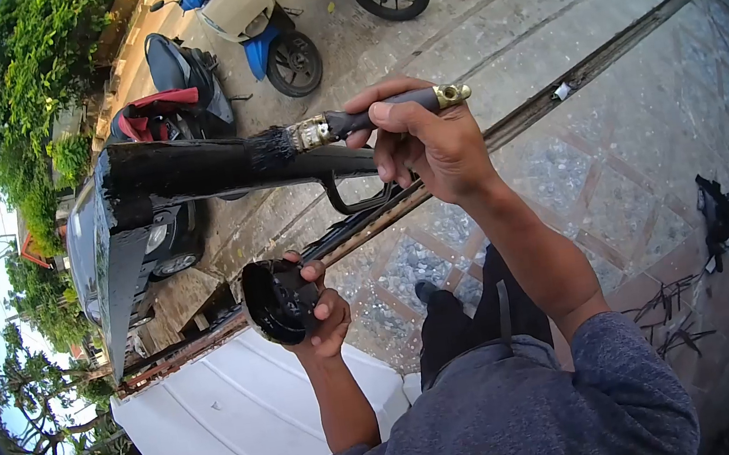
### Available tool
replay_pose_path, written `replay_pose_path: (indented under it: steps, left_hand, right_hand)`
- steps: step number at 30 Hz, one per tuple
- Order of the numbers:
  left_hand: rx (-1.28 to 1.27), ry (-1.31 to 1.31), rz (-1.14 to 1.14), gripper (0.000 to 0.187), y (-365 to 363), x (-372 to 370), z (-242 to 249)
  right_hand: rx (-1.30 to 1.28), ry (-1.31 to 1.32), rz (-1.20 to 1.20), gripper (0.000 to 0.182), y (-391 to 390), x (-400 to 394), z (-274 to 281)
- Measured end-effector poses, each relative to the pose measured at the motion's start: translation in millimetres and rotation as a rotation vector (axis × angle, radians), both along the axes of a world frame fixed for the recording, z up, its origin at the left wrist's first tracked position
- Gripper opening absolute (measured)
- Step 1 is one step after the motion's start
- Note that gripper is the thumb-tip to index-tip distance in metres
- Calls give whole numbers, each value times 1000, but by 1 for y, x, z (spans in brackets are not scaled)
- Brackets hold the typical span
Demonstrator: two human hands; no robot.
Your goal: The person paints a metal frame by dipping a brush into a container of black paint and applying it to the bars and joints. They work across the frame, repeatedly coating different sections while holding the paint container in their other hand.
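Observation:
My right hand (442, 148) grips a paintbrush (347, 126) by its dark handle, fingers curled round it. The brush's black, paint-soaked bristles touch the side of a black metal beam (191, 167), which looks glossy. Lower and to the left, my left hand (325, 311) holds a round paint container (271, 302) tilted with its mouth towards the left. Its inside is coated in black paint. A black curved metal handle (346, 195) sticks out below the beam, close to my right hand.
A metal floor track (599, 54) runs diagonally across the ground. Parked motorbikes (265, 33) and a dark car (159, 241) stand beyond the beam. At lower left is a white ridged panel (223, 412). Black scraps (717, 213) and thin dark sticks (675, 315) lie on the tiles at right.

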State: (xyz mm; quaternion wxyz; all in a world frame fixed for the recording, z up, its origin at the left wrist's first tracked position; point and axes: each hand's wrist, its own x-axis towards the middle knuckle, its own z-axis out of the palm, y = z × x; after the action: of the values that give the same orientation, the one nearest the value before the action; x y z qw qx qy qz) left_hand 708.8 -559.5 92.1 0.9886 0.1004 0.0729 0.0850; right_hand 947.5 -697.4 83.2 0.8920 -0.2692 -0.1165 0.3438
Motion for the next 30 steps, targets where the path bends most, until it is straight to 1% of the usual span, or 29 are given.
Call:
replay_pose_path:
  steps: [1,4,7,8,10,11,13,14,15,18,19,20,23,26,27,28,30]
  left_hand:
    - [-6,-3,4,57,0,-1,-1]
    - [-22,-6,3,55,1,-6,-5]
    - [-47,-18,15,54,3,-12,-8]
    - [-53,-27,8,54,5,-15,-11]
    - [-67,-10,13,54,5,-23,-14]
    - [-70,-9,15,54,6,-25,-14]
    - [-83,-6,14,54,9,-33,-14]
    - [-89,-1,12,54,11,-38,-13]
    - [-85,-4,12,54,14,-42,-15]
    - [-75,1,20,53,22,-55,-21]
    - [-71,7,27,53,25,-58,-22]
    - [-63,14,32,53,27,-62,-21]
    - [-68,37,15,53,32,-70,-22]
    - [-70,57,-9,54,31,-69,-24]
    - [-68,62,-12,54,30,-68,-25]
    - [-65,57,-15,54,29,-67,-25]
    - [-58,47,-13,54,28,-62,-26]
  right_hand:
    - [-57,63,14,19,-2,-4,-17]
    - [-319,-15,-193,15,-24,-1,-67]
    - [-706,-494,-306,13,-20,-1,-84]
    - [-642,-534,-287,13,-16,-4,-85]
    - [-518,-607,-241,13,-2,-15,-63]
    - [-413,-411,-231,14,-7,-19,-45]
    - [-261,-220,-270,15,-21,-18,-35]
    - [-185,-122,-291,15,-30,-18,-36]
    - [-40,-31,-240,17,-34,-21,-57]
    - [-125,130,-122,17,-24,-50,-119]
    - [-221,141,-127,16,-21,-60,-138]
    - [-303,132,-192,16,-23,-67,-156]
    - [-539,78,-392,14,-30,-68,-181]
    - [-737,-187,-400,13,-13,-62,-175]
    - [-714,-334,-395,12,-7,-62,-170]
    - [-676,-356,-303,13,-10,-62,-153]
    - [-490,-50,-260,13,-24,-58,-131]
